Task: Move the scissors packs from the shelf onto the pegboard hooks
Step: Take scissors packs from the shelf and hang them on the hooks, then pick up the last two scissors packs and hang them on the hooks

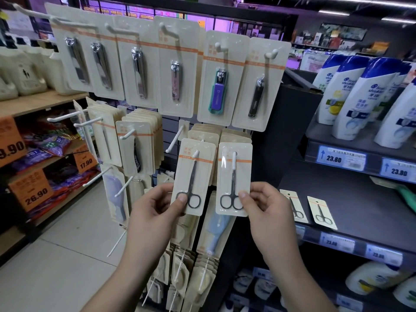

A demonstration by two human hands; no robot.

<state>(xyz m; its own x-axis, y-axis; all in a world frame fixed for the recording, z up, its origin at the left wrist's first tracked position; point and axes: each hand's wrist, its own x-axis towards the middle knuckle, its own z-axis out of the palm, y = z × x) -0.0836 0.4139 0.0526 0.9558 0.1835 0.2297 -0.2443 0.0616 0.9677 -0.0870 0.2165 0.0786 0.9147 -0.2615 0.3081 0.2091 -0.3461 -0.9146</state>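
Left hand (155, 210): fingers pinch a cream card scissors pack (193, 179); keep it level on its white hook (196, 153).
Right hand (267, 208): fingers clamp a second cream pack (234, 179); slide fully back.

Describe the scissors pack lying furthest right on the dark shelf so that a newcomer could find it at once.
Start at the dark shelf on the right, below the shampoo bottles. Two cream scissors packs lie flat there, side by side. The wanted pack is the right-hand one, with pale silvery scissors, while its neighbour holds darker scissors and lies nearer the right hand.
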